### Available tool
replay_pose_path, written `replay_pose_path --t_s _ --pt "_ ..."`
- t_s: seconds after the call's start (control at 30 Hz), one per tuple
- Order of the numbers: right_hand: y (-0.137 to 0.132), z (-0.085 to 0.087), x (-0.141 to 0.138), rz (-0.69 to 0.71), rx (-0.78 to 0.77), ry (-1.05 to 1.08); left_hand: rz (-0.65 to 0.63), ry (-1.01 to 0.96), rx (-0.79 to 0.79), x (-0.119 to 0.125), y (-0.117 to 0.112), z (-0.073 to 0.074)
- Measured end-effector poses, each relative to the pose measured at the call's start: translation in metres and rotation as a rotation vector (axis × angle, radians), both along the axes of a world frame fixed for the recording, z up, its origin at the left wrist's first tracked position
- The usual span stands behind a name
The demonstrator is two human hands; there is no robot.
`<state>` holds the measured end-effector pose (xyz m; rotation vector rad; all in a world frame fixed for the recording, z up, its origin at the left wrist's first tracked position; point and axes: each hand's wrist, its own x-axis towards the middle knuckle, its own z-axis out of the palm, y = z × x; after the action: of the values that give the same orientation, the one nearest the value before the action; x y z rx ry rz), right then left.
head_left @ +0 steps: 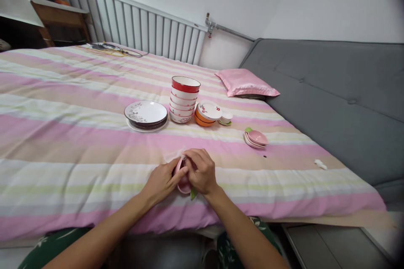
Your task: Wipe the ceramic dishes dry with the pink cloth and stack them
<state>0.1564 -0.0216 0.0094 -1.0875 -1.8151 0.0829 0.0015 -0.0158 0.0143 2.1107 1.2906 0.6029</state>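
A small pink dish (184, 185) with a green leaf-shaped tip (193, 193) is held over the near part of the bed. My left hand (162, 180) grips its left rim, thumb across the top. My right hand (201, 171) is closed at the dish's upper right, its fingers bent against the inside. A thin white tissue (174, 155) shows beyond the fingers; a bit of it appears pinched in my right hand. Farther right lies a small stack of pink dishes (257, 138), also with a green tip.
On the striped bedsheet (78, 143) stand a stack of plates (147, 112), a tall stack of bowls (184, 100), orange bowls (204, 121) topped by plates, and small white dishes (226, 116). A crumpled tissue (320, 164), pink pillow (248, 82) and cables (116, 49) lie farther off.
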Motion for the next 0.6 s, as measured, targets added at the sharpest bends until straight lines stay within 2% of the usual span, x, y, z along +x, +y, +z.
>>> replay_pose_path --t_s 0.23,0.37,0.6 --pt "0.003 0.007 0.000 -0.020 -0.122 0.156 0.009 -0.057 -0.038 0.000 -0.001 0.004" --pt "0.006 0.007 0.004 -0.046 -0.255 0.159 -0.002 -0.059 -0.037 0.000 0.000 0.003" --pt "0.008 0.007 0.016 -0.106 -0.391 0.117 0.000 -0.021 -0.057 0.000 0.002 0.002"
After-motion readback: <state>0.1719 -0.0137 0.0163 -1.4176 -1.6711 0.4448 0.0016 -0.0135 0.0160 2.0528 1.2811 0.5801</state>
